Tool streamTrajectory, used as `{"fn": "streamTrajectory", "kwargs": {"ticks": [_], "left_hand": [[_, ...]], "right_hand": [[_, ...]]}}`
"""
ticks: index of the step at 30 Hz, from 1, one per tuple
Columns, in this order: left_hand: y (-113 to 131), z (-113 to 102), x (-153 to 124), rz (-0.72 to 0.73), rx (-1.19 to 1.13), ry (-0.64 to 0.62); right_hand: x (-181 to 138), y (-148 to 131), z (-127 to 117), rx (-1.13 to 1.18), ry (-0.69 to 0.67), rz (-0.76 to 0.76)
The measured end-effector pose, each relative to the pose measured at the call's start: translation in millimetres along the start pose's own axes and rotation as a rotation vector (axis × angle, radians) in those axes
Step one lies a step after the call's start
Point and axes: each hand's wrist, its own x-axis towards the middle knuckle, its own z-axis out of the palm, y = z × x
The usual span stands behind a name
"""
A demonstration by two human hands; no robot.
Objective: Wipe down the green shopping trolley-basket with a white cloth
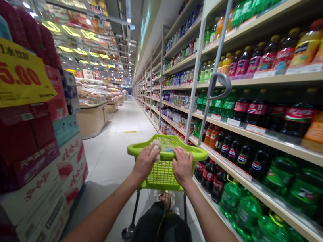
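A lime-green plastic shopping cart (156,176) with a lattice basket stands right in front of me. My left hand (144,162) is closed over the left part of its near handle (166,154). A crumpled white tissue (155,147) shows at those fingers, pressed against the handle. My right hand (183,166) grips the handle further right, its fingers curled over the top. A label lies on the handle between both hands. Most of the basket's inside is hidden by the handle and my hands.
Drink shelves (281,144) with bottles line the right side, close to the cart. Stacked boxes (48,177) under a yellow price sign (12,74) stand at left. A pale tiled aisle (118,131) runs ahead past display counters (91,117).
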Motion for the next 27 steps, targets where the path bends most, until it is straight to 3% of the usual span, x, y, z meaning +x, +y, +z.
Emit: {"fn": "streamTrajectory", "kwargs": {"ticks": [3,7,12,19,24,27], "left_hand": [[-1.8,-2.6,0.5,-0.001,0.021,-0.022],[-30.5,-22.6,-4.7,-0.204,0.045,-0.037],[-30.6,-33.3,5.5,-0.296,-0.047,-0.196],[-21.3,-19.4,10.0,-0.338,-0.017,-0.202],[-12.8,-3.6,13.1,-0.323,-0.025,-0.18],[-2.2,5.9,19.4,-0.297,-0.03,-0.161]], "right_hand": [[-0.4,4.2,-1.1,-0.021,-0.006,-0.02],[0.4,8.8,-0.3,-0.03,-0.001,-0.038],[-0.7,14.3,3.9,-0.043,0.035,-0.061],[7.5,40.1,18.1,-0.108,0.044,-0.187],[28.1,70.4,26.5,-0.121,0.025,-0.201],[40.2,68.6,31.4,-0.188,0.004,-0.169]]}}
